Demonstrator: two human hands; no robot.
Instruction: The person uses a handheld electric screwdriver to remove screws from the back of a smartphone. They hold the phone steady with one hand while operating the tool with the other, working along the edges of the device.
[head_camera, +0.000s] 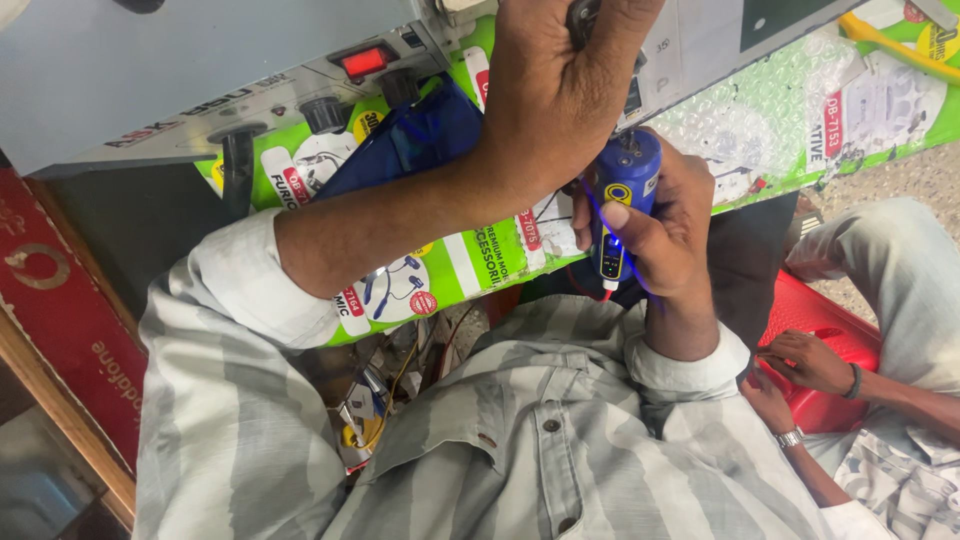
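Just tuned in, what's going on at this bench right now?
A person in a striped shirt holds a blue handheld tool in the right hand; a small light glows on it. The left hand grips a dark knob or handle on the grey bench unit. A second person's hands rest by a red stool.

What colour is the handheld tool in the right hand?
Blue, with a yellow ring mark, on the handheld tool held in the right hand; head view.

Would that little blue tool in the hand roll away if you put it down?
Probably a bit: the blue tool has a rounded barrel, though its flatter yellow part might stop it. It looks like stiff plastic, not floppy. The right hand wraps it easily with fingers alone, so it is likely light.
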